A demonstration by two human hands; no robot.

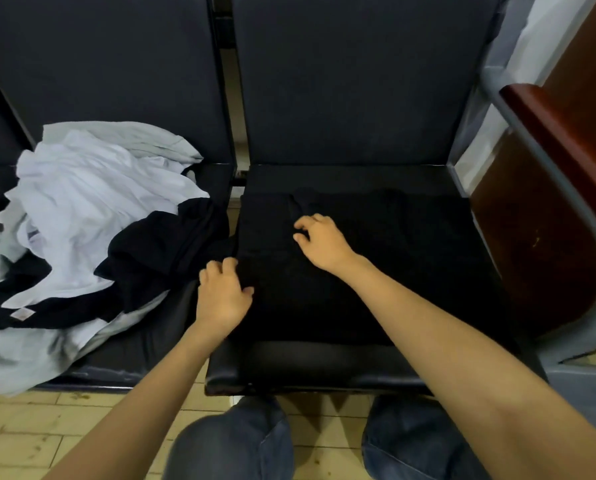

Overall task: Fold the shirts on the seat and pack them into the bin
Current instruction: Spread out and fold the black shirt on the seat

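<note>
Black shirt (376,271): one, spread flat on the right seat (324,365), laid out for folding.
Left hand (225,292): grips the shirt's left edge, probably to turn it inward.
Right hand (322,245): fingers curled on the cloth mid-shirt; a pinch cannot be told.
Pile (82,237): left seat (144,351), awaiting folding; white, grey and black garments, at least three.
Bin: not in view.
</note>
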